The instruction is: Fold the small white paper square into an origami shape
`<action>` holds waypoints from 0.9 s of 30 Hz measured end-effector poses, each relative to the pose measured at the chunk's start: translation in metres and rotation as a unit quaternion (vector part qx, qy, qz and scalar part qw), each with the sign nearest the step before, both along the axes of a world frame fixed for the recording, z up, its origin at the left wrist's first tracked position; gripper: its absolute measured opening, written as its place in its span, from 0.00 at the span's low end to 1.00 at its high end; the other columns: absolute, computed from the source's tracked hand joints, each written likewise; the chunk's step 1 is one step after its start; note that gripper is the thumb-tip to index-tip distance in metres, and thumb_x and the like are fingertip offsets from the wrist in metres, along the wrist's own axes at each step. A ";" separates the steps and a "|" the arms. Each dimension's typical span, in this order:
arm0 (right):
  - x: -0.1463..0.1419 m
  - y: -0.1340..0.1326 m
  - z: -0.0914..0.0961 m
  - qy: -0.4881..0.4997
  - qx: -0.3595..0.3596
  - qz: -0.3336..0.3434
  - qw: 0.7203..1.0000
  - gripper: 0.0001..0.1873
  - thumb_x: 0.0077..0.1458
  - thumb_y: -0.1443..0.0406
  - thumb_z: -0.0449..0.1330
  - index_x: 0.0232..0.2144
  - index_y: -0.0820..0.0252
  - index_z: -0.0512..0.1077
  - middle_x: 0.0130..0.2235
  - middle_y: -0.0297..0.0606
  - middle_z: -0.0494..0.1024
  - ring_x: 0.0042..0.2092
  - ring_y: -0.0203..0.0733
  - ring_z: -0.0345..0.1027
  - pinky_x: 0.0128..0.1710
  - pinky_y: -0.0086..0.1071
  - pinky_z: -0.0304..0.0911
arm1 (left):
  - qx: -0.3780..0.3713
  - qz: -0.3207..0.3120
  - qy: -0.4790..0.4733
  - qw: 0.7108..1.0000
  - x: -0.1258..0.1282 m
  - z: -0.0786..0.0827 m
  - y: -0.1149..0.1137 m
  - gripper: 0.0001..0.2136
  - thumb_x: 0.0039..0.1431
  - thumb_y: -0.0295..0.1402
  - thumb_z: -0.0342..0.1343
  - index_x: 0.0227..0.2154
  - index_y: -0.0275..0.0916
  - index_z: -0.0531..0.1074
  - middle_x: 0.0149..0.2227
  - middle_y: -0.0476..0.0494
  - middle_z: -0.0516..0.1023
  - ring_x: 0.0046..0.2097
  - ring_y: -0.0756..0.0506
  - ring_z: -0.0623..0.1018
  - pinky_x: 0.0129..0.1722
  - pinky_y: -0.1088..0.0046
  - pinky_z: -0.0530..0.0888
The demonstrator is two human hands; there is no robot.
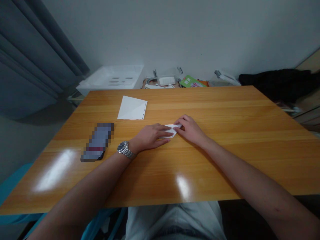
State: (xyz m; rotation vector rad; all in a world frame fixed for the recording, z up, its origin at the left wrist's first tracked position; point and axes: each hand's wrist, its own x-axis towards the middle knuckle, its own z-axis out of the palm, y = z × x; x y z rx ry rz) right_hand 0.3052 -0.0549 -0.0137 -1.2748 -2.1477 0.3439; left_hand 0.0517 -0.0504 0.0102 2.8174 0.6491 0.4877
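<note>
A small folded white paper lies near the middle of the wooden table. My left hand, with a metal watch on its wrist, lies flat on the paper's left part, fingers stretched out and pressing it down. My right hand rests at the paper's right end, fingertips curled and pressed on its top corner. Most of the paper is hidden under the two hands.
A second white sheet with a perforated edge lies farther back on the table. A blurred phone-like object lies to the left. Behind the table are a white tray, cables, a green packet and dark cloth.
</note>
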 end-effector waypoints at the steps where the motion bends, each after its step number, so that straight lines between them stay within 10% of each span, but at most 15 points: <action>1: 0.000 0.000 0.000 -0.001 -0.002 0.001 1.000 0.04 0.62 0.64 0.63 0.40 0.56 0.75 0.42 0.42 0.72 0.45 0.48 0.68 0.47 0.41 0.65 | -0.001 -0.001 -0.001 1.000 0.000 0.000 0.000 0.16 0.71 0.42 0.53 0.57 0.47 0.75 0.61 0.43 0.74 0.56 0.42 0.78 0.56 0.61 0.74; 27: 0.000 0.002 -0.006 -0.003 0.004 -0.005 1.000 0.04 0.61 0.65 0.62 0.39 0.56 0.73 0.42 0.42 0.72 0.46 0.49 0.67 0.48 0.43 0.64 | -0.013 0.003 0.019 1.000 -0.002 0.005 -0.003 0.18 0.70 0.44 0.53 0.57 0.46 0.75 0.62 0.42 0.74 0.58 0.41 0.77 0.58 0.61 0.74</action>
